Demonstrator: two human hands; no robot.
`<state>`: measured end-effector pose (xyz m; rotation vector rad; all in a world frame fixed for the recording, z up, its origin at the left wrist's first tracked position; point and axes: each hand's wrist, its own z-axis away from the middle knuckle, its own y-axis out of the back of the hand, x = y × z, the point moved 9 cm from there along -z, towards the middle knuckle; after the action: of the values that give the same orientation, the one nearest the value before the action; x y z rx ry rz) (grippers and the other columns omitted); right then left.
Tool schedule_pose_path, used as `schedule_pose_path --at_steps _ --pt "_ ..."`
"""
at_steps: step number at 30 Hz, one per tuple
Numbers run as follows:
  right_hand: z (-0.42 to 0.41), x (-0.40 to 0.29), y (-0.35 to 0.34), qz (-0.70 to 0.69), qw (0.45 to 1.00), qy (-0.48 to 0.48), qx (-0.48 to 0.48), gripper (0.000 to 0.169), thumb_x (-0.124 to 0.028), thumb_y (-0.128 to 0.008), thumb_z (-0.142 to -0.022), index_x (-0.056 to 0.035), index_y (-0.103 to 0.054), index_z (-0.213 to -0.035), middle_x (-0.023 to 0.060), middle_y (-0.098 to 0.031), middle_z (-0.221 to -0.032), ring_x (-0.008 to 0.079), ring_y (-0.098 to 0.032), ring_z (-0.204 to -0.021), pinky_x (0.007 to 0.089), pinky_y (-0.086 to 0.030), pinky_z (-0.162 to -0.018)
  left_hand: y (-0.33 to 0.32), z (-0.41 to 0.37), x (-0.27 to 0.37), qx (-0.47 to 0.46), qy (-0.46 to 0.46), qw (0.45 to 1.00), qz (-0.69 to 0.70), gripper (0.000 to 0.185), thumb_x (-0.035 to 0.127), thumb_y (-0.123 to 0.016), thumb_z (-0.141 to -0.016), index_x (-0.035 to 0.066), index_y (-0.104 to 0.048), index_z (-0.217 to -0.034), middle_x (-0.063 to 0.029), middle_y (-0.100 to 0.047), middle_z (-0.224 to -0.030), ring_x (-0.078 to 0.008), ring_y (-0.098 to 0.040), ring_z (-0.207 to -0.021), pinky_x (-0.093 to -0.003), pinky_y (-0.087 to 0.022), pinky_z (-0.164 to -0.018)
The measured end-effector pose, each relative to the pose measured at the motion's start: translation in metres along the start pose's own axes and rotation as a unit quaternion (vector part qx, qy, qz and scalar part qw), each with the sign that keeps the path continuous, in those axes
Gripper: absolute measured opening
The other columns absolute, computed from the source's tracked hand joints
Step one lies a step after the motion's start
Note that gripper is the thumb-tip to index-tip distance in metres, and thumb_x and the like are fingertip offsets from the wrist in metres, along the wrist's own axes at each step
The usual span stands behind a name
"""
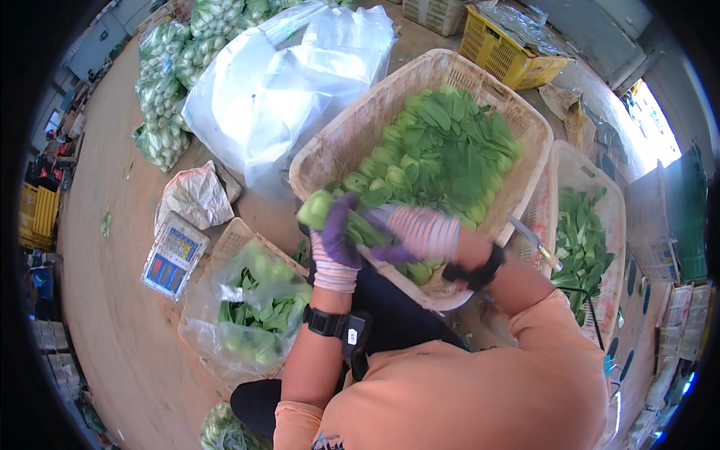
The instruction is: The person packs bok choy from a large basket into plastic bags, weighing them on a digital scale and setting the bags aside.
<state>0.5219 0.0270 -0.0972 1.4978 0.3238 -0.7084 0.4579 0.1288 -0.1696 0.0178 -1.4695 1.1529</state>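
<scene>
My left hand (339, 242), in a purple and striped glove, is closed around a green bok choy (316, 209) above the near left corner of a large plastic crate (337, 126). My right hand (413, 230), gloved alike and blurred, is beside the leaves of that bok choy; whether it grips them I cannot tell. Rows of bok choy (444, 146) lie in the crate. A knife (534, 243) rests by the crate's right rim, its handle towards me. At my left, a clear plastic bag (211, 337) with bok choy in it sits in a smaller crate (232, 239).
A digital scale (175, 256) stands left of the smaller crate. Bagged vegetables (163, 107) and a large clear plastic sheet or bag (253, 107) lie beyond. A yellow crate (495, 62) stands at the back. Another crate (616, 225) with leafy greens is at the right.
</scene>
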Motion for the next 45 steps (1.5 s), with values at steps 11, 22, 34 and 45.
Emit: schedule_pose_path --at_steps 11,22,34,45 --pt "-0.14 0.319 -0.071 0.295 0.886 -0.312 -0.175 0.033 -0.03 -0.057 -0.087 -0.0137 -0.068 -0.114 0.0164 -0.065 -0.118 0.026 -0.066 -0.104 0.0394 -0.052 -0.087 -0.023 -0.003 0.009 -0.035 -0.019 0.99 -0.136 0.031 0.017 -0.062 -0.089 0.007 -0.05 -0.116 -0.0051 -0.059 -0.084 -0.0172 -0.06 -0.076 -0.0323 -0.05 -0.07" --pt "-0.148 0.366 -0.118 0.301 0.848 -0.423 -0.108 0.028 -0.02 -0.059 -0.089 -0.0129 -0.07 -0.113 0.0066 -0.065 -0.123 0.0244 -0.062 -0.114 0.0367 -0.053 -0.089 -0.01 -0.013 -0.018 -0.003 0.039 0.999 -0.027 0.037 0.013 -0.07 -0.088 0.009 -0.051 -0.118 -0.0026 -0.061 -0.101 -0.0115 -0.06 -0.091 -0.025 -0.049 -0.08" --pt "-0.079 0.296 0.004 0.126 0.939 -0.32 0.008 0.054 -0.041 -0.077 -0.069 -0.0057 -0.063 -0.107 0.019 -0.064 -0.116 0.0356 -0.06 -0.109 0.041 -0.049 -0.09 -0.009 -0.002 0.006 -0.071 -0.06 0.996 -0.008 0.028 0.025 -0.059 -0.094 0.007 -0.056 -0.115 -0.0053 -0.063 -0.103 -0.017 -0.059 -0.097 -0.0327 -0.048 -0.086" --pt "0.046 0.121 0.097 -0.491 0.857 0.033 0.153 0.078 -0.018 -0.081 -0.07 -0.009 -0.043 -0.138 0.0084 -0.054 -0.13 0.0217 -0.053 -0.121 0.0385 -0.046 -0.1 -0.02 0.01 0.002 -0.15 -0.051 0.986 -0.04 0.041 0.019 -0.066 -0.087 0.005 -0.056 -0.125 -0.0061 -0.061 -0.116 -0.0168 -0.055 -0.109 -0.032 -0.041 -0.096"
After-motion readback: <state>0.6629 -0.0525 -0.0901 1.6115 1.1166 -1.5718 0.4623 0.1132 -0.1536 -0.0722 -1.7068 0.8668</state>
